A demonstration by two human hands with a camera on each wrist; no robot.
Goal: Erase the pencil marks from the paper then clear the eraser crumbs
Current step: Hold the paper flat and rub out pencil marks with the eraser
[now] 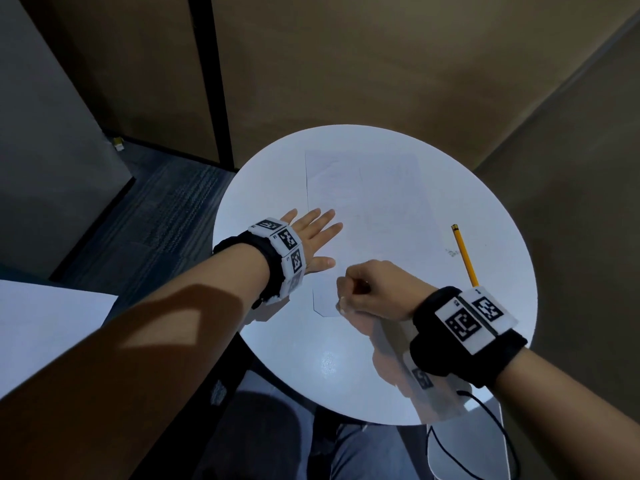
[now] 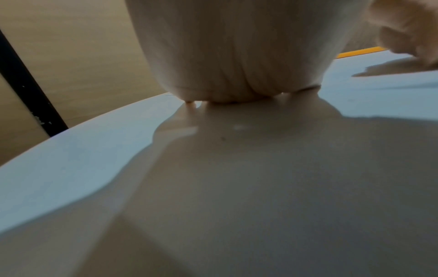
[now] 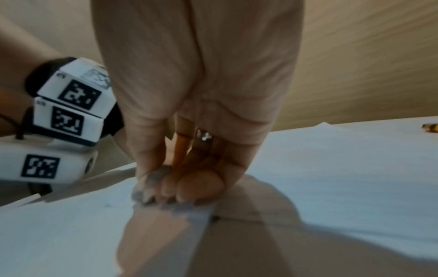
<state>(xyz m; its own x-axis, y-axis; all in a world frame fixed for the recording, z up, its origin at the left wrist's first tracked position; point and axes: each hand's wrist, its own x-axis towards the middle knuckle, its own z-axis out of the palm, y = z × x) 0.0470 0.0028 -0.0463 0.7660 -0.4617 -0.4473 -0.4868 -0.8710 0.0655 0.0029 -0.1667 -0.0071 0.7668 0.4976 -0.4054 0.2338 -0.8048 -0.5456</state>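
A white sheet of paper (image 1: 374,202) with faint pencil marks lies on the round white table (image 1: 346,375). My left hand (image 1: 317,235) lies flat on the paper's left edge with its fingers straight and spread. My right hand (image 1: 349,289) is curled into a fist at the paper's near corner. In the right wrist view its fingertips pinch a small grey-smudged eraser (image 3: 150,185) against the paper (image 3: 331,168). The left wrist view shows mainly my left palm (image 2: 225,56) pressed down on the table.
A yellow pencil (image 1: 464,254) lies on the table to the right of the paper, with a small cluster of crumbs (image 1: 452,252) beside it. A second white surface (image 1: 41,327) sits at the lower left. Wall panels stand behind the table.
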